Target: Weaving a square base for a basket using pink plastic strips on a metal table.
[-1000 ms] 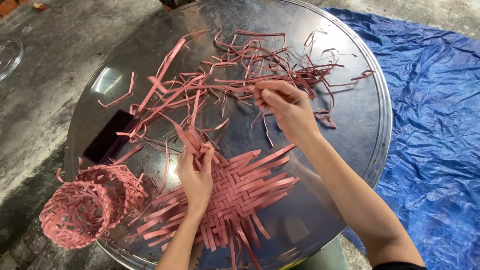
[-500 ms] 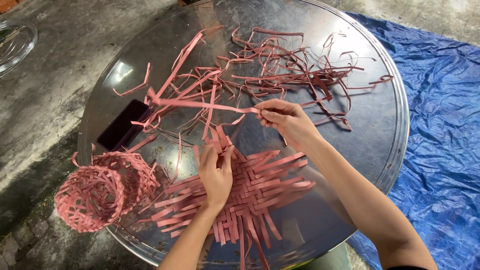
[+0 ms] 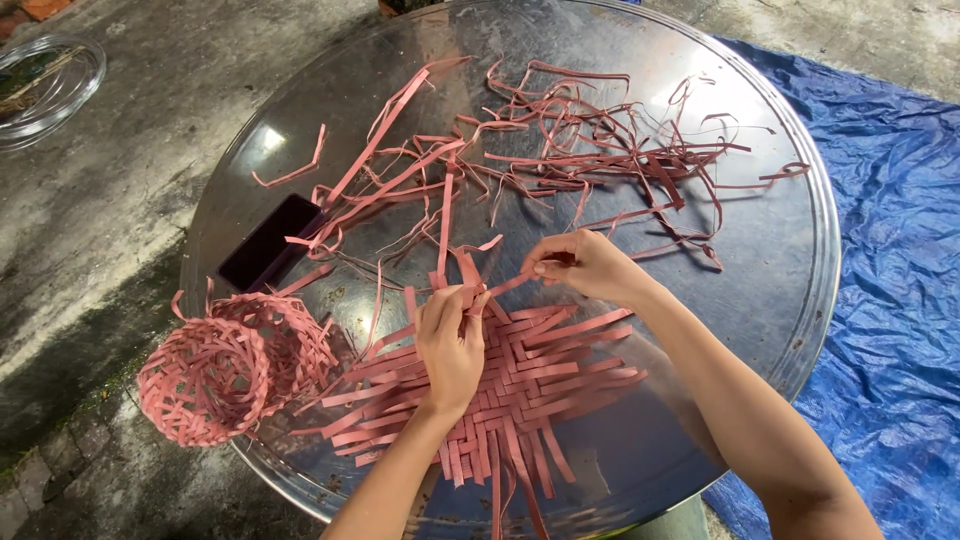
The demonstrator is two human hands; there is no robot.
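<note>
A flat woven mat of pink strips (image 3: 540, 385) lies on the near half of a round metal tray (image 3: 760, 270). My left hand (image 3: 450, 345) presses on the mat's upper left edge, fingers pinching upright strip ends. My right hand (image 3: 585, 265) sits just above the mat's top edge and pinches one pink strip (image 3: 505, 285) that runs left toward my left hand. A loose tangle of pink strips (image 3: 560, 140) is spread over the far half of the tray.
Two finished pink woven baskets (image 3: 225, 365) lie on their sides at the tray's left rim. A dark phone (image 3: 268, 242) rests on the tray's left part. A blue tarp (image 3: 890, 300) covers the ground on the right. A glass lid (image 3: 45, 85) lies far left on concrete.
My right hand has drawn a strip from the loose pile down to the mat's top edge. My left hand stayed on the mat. The camera has shifted.
</note>
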